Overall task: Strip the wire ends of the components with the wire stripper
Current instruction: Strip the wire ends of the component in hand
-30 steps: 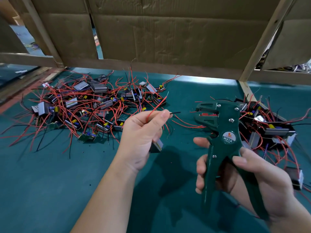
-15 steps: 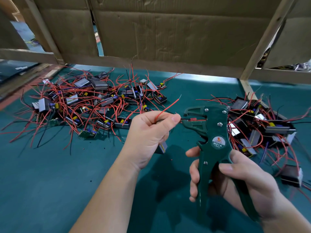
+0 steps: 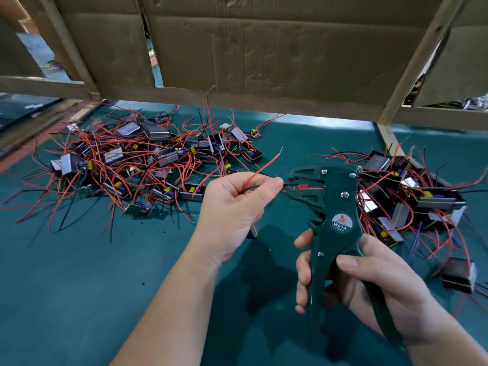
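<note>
My left hand (image 3: 232, 212) pinches a component's black wire (image 3: 287, 185) between thumb and forefinger. The component's body (image 3: 253, 231) peeks out below the palm, and its red wire (image 3: 261, 169) sticks up to the right. The black wire's end lies inside the jaws of the green wire stripper (image 3: 334, 207), marked W01A. My right hand (image 3: 369, 281) grips the stripper's two handles, jaws pointing left.
A big heap of components with red and black wires (image 3: 137, 165) covers the green mat (image 3: 79, 286) at the back left. A smaller heap (image 3: 412, 196) lies at the right, one black box (image 3: 458, 277) apart. Cardboard and wooden slats (image 3: 264, 48) wall off the back.
The stripper has moved left to my left hand, and the black wire's end has gone from free air into its jaws. The view has shifted a little.
</note>
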`<move>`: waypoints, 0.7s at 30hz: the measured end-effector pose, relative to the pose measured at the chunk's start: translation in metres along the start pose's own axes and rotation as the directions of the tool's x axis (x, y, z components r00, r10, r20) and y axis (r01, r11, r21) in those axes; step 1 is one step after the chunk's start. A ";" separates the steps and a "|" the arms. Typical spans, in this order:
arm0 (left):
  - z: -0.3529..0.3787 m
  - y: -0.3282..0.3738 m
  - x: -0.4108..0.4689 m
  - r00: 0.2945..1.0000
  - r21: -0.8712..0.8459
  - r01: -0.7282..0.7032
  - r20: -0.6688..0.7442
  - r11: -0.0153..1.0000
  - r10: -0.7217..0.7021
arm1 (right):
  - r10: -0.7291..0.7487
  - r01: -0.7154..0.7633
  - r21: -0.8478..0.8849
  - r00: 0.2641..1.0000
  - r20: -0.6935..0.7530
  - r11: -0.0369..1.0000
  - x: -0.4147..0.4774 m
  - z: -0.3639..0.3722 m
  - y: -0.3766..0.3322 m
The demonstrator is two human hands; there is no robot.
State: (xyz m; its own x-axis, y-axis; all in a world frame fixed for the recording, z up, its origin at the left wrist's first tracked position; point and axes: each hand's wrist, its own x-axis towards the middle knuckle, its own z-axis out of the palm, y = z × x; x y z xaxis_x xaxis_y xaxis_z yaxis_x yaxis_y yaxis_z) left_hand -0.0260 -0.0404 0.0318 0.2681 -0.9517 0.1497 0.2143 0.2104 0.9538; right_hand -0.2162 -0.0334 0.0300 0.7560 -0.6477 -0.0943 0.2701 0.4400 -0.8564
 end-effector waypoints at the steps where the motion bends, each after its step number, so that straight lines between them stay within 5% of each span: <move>1: 0.000 0.000 0.000 1.000 -0.003 0.000 0.003 1.000 0.000 | -0.001 0.000 -0.007 1.000 -0.020 1.000 0.000 0.001 0.000; 21: -0.004 -0.001 0.002 0.999 0.015 0.006 0.032 1.000 -0.007 | 0.028 -0.030 -0.025 0.996 -0.079 0.999 0.000 0.004 0.001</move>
State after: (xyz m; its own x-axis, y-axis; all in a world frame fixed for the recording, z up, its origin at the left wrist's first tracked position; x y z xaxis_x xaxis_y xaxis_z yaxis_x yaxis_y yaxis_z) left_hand -0.0216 -0.0411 0.0301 0.2363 -0.9598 0.1516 0.2023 0.2012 0.9584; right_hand -0.2140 -0.0305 0.0312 0.7136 -0.6825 -0.1580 0.2327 0.4436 -0.8655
